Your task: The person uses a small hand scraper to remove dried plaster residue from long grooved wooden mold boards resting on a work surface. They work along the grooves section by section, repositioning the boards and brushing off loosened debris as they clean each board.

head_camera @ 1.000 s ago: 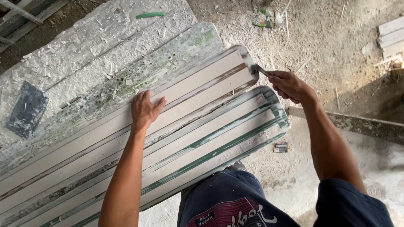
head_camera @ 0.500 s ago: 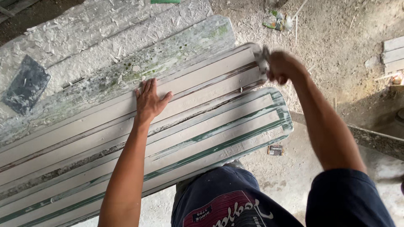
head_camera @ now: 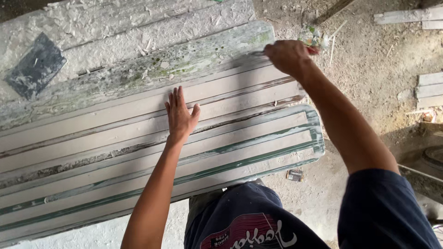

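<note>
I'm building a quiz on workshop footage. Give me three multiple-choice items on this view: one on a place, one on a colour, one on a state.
1. Where does the left hand lie?
A. Flat on the pale ribbed panels
B. On the dirt floor
C. On the dark square patch

2. What colour edges the rim of the nearest ribbed panel?
A. Red
B. Green
C. Yellow

3. How is the right hand set?
A. Open, palm up
B. Resting on the knee
C. Closed in a grip on a small tool at the panels' far end

Answers: 1 A, the fingers are spread on the panel surface. 2 B, green lines run along its border. 3 C, the fist is shut around a thin tool, too blurred to name.
</note>
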